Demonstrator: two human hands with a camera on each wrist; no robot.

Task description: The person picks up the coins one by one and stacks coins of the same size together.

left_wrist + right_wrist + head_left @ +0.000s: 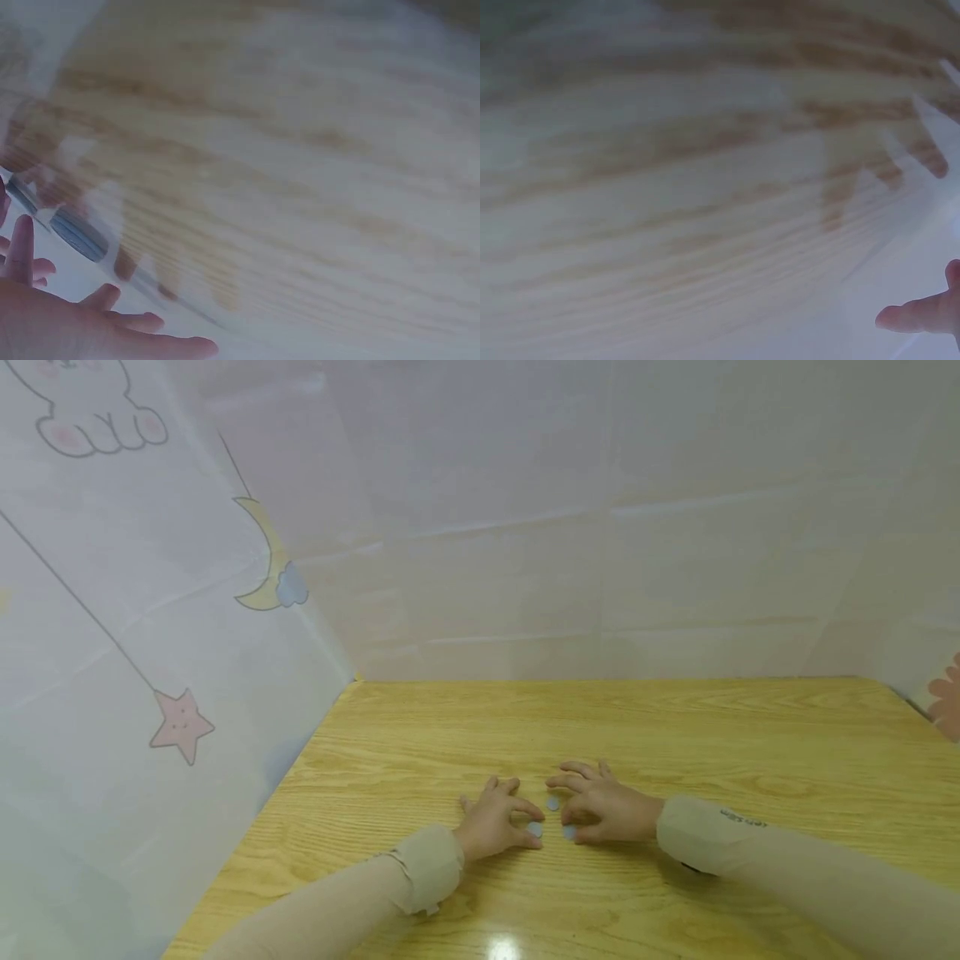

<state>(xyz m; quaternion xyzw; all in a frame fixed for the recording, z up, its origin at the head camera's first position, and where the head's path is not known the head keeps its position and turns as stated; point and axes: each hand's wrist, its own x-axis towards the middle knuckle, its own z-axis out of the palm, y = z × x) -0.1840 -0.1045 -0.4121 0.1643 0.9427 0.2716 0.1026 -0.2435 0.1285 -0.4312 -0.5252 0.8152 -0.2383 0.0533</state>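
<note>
Three small pale blue round caps lie close together on the wooden table in the head view. My left hand (493, 821) holds the left cap (535, 830) between thumb and index finger, its other fingers spread. Opposite it, my right hand (606, 808) pinches the right cap (569, 832) in the same manner. The third cap (552, 803) sits just beyond, between the two hands and apart from both. A cap with a ridged edge (79, 236) shows beside the left fingers in the left wrist view. Only a few right fingers (919, 313) appear in the right wrist view.
The wood-grain table (420, 727) is glossy and mirrors the hands in both wrist views. Pale sheets printed with a moon (262, 560) and a star (182, 727) hang behind and at the left. Both forearms wear beige sleeves (750, 843).
</note>
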